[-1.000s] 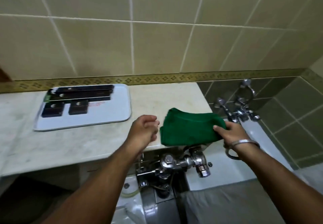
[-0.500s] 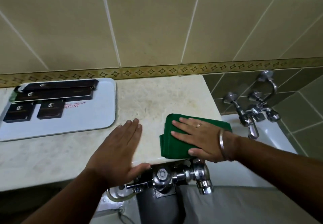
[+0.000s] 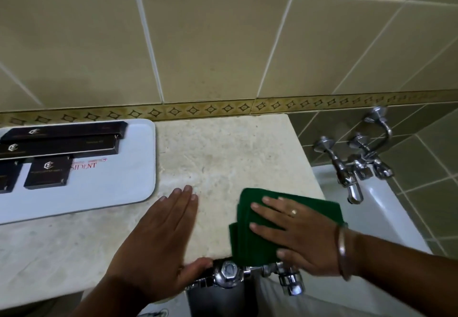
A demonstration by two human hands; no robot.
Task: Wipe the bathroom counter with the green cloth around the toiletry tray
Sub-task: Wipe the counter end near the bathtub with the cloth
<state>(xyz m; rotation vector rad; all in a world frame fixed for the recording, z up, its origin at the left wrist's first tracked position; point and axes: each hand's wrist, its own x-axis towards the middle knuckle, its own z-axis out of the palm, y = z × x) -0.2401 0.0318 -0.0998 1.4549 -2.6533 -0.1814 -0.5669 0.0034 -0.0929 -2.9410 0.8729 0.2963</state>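
A folded green cloth (image 3: 250,245) lies at the front right corner of the beige stone counter (image 3: 223,158). My right hand (image 3: 297,232) presses flat on top of it, fingers spread, a ring and a metal bangle showing. My left hand (image 3: 158,237) rests flat on the bare counter just left of the cloth, fingers together, thumb at the front edge. The white toiletry tray (image 3: 111,188) sits at the left, holding several dark boxes (image 3: 47,171).
A chrome flush valve (image 3: 228,273) sticks out below the counter's front edge, under my hands. Chrome bath taps (image 3: 357,165) stand on the green tiled wall at the right, above a white tub (image 3: 381,207). The beige tiled wall backs the counter.
My right hand went from gripping the cloth's edge to lying flat on it. My left hand opened from a loose fist and came down flat on the counter. The view moved closer.
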